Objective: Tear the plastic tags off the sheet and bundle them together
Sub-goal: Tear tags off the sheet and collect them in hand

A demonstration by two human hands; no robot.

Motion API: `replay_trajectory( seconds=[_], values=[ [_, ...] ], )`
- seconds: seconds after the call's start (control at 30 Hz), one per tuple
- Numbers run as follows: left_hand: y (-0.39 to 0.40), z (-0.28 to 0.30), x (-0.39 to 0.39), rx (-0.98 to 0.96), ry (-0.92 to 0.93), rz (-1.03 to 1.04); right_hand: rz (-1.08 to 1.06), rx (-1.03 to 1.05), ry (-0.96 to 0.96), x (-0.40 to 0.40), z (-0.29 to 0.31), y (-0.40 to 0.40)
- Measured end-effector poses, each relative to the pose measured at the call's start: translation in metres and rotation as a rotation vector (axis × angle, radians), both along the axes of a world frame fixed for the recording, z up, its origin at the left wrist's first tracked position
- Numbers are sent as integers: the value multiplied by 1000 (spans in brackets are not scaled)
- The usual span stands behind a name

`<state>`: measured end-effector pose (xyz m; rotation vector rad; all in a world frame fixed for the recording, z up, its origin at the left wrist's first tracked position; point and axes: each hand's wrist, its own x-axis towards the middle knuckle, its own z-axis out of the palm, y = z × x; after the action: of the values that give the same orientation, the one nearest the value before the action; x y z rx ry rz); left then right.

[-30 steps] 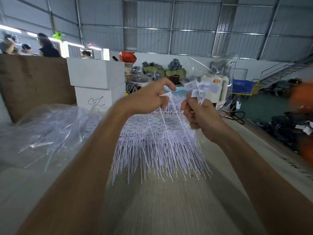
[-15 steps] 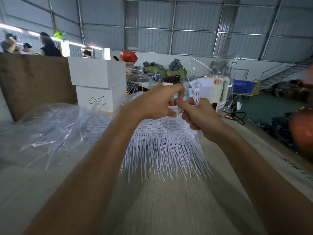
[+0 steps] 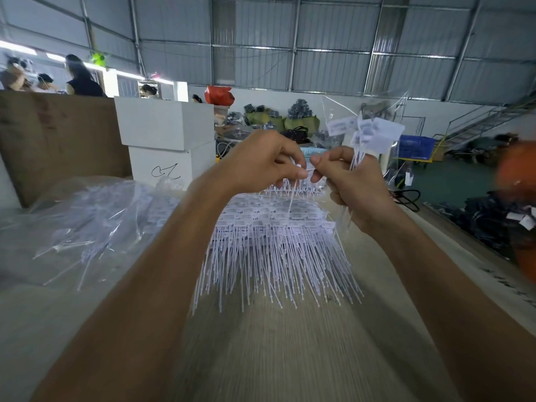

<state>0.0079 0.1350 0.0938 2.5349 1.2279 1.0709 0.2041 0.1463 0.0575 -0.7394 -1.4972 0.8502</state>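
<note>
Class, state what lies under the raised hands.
Under the left hand and right hand, sheets of white tags lie on the table. Their far rows are covered.

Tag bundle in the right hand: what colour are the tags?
White, seen in the head view: the tag bundle fans out above the right hand.

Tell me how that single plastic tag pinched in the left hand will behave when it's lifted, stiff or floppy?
Probably springy rather than limp: the single tag hangs nearly straight below the left hand. Likely very light, since a fingertip pinch holds it. Its thin tail may snag the tags on the sheet underneath.
</note>
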Motion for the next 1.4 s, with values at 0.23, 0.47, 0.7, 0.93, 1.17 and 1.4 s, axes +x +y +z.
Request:
replay_trajectory(
  seconds=[0.23,0.47,0.7,0.93,1.17,1.4],
  values=[
    [-5,2,-8,-62,-102,-100,61,176,-35,3,-5,3],
    [-4,0,5,64,147,97,-306,154,-191,-2,-7,9],
    [-13,7,11,270,345,244,-346,102,-242,-7,-4,4],
    [-12,7,-9,-43,-50,8,74,-167,-98,7,-1,3],
    [-7,3,-13,-48,-102,-35,408,-209,-320,3,-22,3],
    [-6,0,2,-114,-50,-75,22,-228,-226,0,-23,13]
  ],
)
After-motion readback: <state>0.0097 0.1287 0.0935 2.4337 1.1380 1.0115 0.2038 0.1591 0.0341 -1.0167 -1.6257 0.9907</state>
